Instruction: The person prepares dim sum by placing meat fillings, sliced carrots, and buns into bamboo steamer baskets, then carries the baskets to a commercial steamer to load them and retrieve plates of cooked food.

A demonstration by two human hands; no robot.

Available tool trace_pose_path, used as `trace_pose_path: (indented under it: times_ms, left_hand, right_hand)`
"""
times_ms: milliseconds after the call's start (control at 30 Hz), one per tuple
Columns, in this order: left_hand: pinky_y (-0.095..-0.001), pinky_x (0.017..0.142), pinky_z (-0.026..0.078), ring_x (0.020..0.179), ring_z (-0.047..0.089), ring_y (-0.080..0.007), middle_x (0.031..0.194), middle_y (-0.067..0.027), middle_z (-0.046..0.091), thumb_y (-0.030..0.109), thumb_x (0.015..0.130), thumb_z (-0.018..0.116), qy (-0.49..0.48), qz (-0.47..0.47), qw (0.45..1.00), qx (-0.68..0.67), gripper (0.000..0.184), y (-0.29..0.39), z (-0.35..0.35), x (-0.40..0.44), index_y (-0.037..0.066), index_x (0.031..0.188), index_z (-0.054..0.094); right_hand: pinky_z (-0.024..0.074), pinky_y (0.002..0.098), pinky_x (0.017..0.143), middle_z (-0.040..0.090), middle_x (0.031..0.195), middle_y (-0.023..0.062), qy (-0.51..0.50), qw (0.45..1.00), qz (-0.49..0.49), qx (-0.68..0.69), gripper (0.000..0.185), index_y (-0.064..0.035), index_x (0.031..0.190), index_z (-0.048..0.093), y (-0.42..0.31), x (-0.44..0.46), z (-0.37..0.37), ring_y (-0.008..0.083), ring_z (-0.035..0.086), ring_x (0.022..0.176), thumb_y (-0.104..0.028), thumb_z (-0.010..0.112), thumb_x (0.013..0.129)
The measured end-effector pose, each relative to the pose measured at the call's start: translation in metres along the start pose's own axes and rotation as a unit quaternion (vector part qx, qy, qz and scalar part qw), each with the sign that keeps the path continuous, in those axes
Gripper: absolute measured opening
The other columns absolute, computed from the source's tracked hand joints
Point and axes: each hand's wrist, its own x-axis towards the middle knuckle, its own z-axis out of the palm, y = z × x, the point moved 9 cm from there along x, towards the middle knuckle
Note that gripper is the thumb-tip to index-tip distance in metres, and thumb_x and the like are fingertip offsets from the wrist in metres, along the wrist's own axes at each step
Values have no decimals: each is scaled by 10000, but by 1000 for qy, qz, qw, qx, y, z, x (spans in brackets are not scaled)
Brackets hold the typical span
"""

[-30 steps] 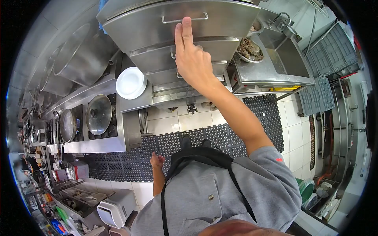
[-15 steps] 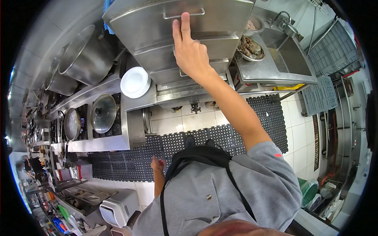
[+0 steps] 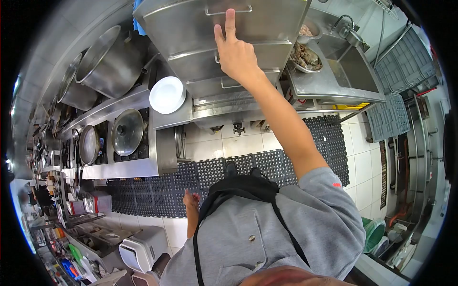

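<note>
My right hand (image 3: 237,53) reaches up to a stainless steel cabinet with stacked front panels (image 3: 186,28). Two fingers are stretched out and spread, and the others are curled in. One fingertip overlaps the thin metal handle (image 3: 243,10) of the top panel; whether it touches is unclear. The other finger points at the panel below the handle. Low at my left side hangs my left hand (image 3: 192,198), fingers loosely apart, with nothing visible in it. A stack of white plates (image 3: 167,95) stands on the steel ledge left of the cabinet.
Lidded pans (image 3: 128,132) sit on the stove at left, with large pots (image 3: 107,64) behind. A bowl of shellfish (image 3: 306,58) stands beside the sink (image 3: 354,66) at right. Grey crates (image 3: 405,59) are farther right. A perforated black mat (image 3: 157,195) covers the floor.
The view has shifted slightly, so the cabinet and plates sit a little farther right and higher. My right hand's two stretched fingers are spread wider. My left hand hangs as before.
</note>
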Motion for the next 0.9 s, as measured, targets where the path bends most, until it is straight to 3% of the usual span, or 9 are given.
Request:
trace_pose_path:
  times_ms: [167,267,333,367,433,467,533,667,900]
  left_hand:
    - [-375,514,520,596,539,-233,731,-81,512,460,956,512,6,-28,999,-38,417,-10,-13,-6,66,1092,503]
    - [-379,515,521,602,541,-234,735,-84,513,453,956,514,-5,-24,999,-31,418,-12,-14,-8,51,1071,503]
    - [-383,516,521,605,542,-234,737,-86,515,448,956,515,-10,-26,999,-30,419,-14,-15,-10,42,1057,504]
    - [-384,517,521,607,543,-234,738,-87,515,446,956,516,-12,-27,999,-26,420,-17,-14,-10,37,1050,504]
    - [-387,517,520,610,542,-235,737,-86,514,444,954,523,-3,-33,999,-23,414,-28,-13,-6,39,1043,508]
    - [-389,517,519,613,542,-235,735,-86,512,441,951,530,7,-36,999,-15,409,-33,-20,-2,42,1035,511]
    - [-391,521,521,614,541,-233,740,-90,513,442,948,535,-12,-55,998,-30,415,-41,-18,8,40,1049,510]
    - [-396,555,533,629,544,-239,752,-106,513,453,949,527,-28,-32,999,-5,455,-42,-19,0,22,1094,502]
    - [-396,542,539,602,559,-263,749,-129,516,449,952,514,-1,-38,997,63,516,-45,-19,10,-40,1112,469]
  right_hand:
    - [550,377,509,91,1490,385,-6,1000,-7,23,585,24,1293,487,-3,-3,-19,303,663,572,-39,625,728]
    - [548,418,519,198,1485,349,-9,999,-10,36,495,6,1222,510,0,-14,-23,329,666,594,-78,621,748]
    - [541,454,522,431,1358,276,109,984,-1,138,416,-19,1167,516,9,-34,-23,344,656,588,-105,609,771]
    - [541,454,522,431,1358,276,108,984,-3,138,416,-19,1167,516,11,-43,-9,344,656,588,-105,609,771]
    - [541,462,581,591,1100,135,-58,994,36,90,345,-60,1161,508,18,-62,52,362,660,691,-186,604,855]
    - [541,462,581,591,1100,135,-61,993,38,92,345,-60,1161,508,16,-68,59,362,660,691,-186,604,855]
    - [537,424,517,601,904,158,-28,997,17,71,249,-12,1032,545,12,-71,60,327,661,617,-116,584,809]
    - [532,445,564,593,860,128,-61,997,-8,47,115,-49,940,573,9,-67,58,334,659,677,-136,571,865]
    - [529,390,540,593,792,122,-132,988,-70,41,87,-34,851,574,-21,-118,0,302,661,656,-67,579,771]
